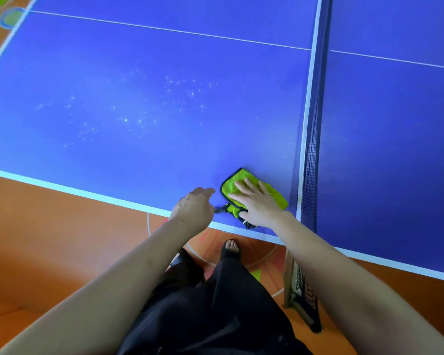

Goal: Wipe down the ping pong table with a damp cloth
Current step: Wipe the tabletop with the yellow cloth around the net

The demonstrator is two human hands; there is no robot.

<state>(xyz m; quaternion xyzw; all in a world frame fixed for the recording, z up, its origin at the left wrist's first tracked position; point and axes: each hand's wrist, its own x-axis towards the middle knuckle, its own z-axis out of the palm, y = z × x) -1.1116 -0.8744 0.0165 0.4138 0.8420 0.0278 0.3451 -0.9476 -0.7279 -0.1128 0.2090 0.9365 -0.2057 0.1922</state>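
Microfibre, bright green with dark trim, the cloth lies folded on the blue table just inside the near white edge and close to the net, pinned under the right hand, whose fingers are spread flat on it, while the left hand hovers just beside it with fingers loosely curled, seemingly near the cloth's dark tag, though I cannot tell if it pinches it. Keeping that palm flat and pressing evenly, the wipe would best run in long overlapping strokes parallel to the edge. It should work outward to the pale specks farther across this half.
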